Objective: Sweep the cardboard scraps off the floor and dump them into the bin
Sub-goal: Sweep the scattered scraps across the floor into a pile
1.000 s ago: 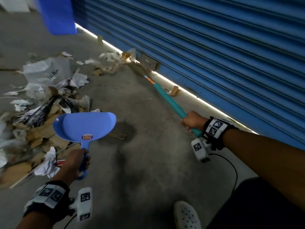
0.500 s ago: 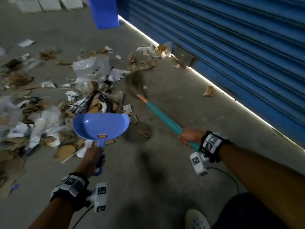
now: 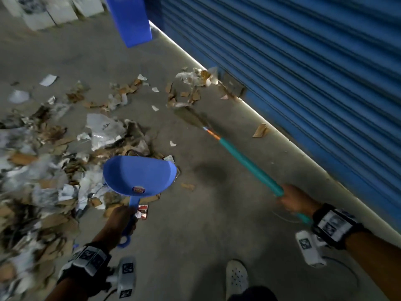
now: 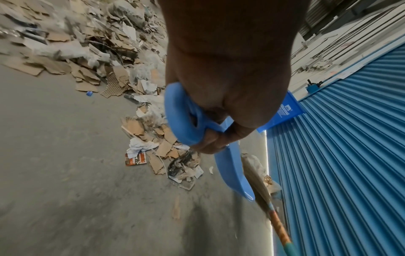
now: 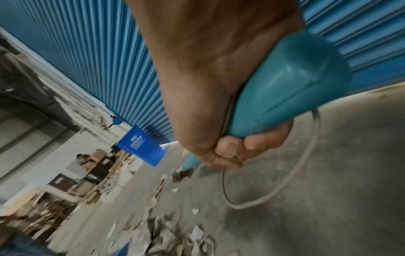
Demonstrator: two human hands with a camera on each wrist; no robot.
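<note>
My left hand (image 3: 121, 216) grips the handle of a blue dustpan (image 3: 138, 175), held above the floor over the edge of a big heap of cardboard scraps (image 3: 54, 170) and torn paper. The same dustpan (image 4: 232, 171) shows edge-on in the left wrist view under my left hand (image 4: 217, 138). My right hand (image 3: 290, 199) holds the teal handle of a broom (image 3: 245, 161), whose bristles reach a smaller scrap cluster (image 3: 191, 92) near the shutter. The broom handle (image 5: 285, 83) fills my right hand (image 5: 230, 152) in the right wrist view. A blue bin (image 3: 130, 18) stands far ahead.
A blue roller shutter (image 3: 303, 72) runs along the right, with a light strip at its foot. One loose cardboard piece (image 3: 260, 131) lies by it. My white shoe (image 3: 236, 276) is at the bottom. White boxes (image 3: 50, 11) line the far wall.
The view has swung left and forward, and the bin and scrap pile have shifted. The broom head moved left off the shutter's foot, then forward to the far scrap cluster. Both hands keep their grips.
</note>
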